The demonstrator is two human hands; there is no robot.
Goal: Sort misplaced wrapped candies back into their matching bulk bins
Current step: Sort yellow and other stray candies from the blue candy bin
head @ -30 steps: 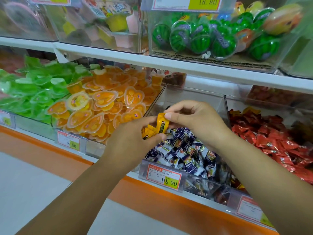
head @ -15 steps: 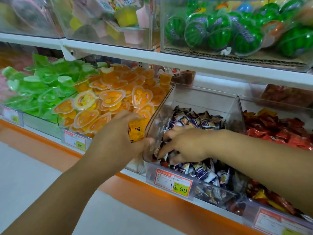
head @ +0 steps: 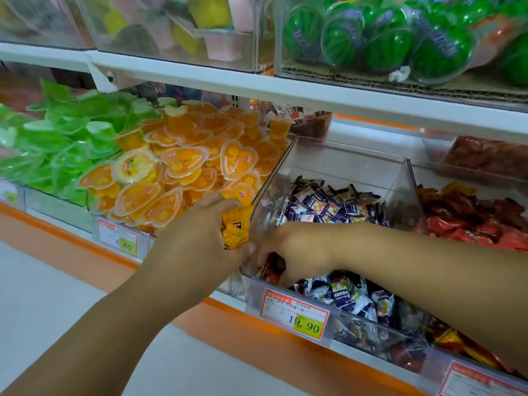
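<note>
Right hand (head: 297, 252) has dug lower into the bin (head: 343, 164), at its 7 o'clock corner; its fingers (head: 291, 267) curl round a red candy (head: 273, 270). Left hand (head: 197, 247) grips yellow candies (head: 235, 227), at 9 o'clock. Both kinds need their own bins.

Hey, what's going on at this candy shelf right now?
A person is sorting stray candies. Their left hand grips a few yellow candies beside the clear bin of purple-and-white candies. Their right hand is down in that bin's front corner, curled round a red candy that does not match.
</note>
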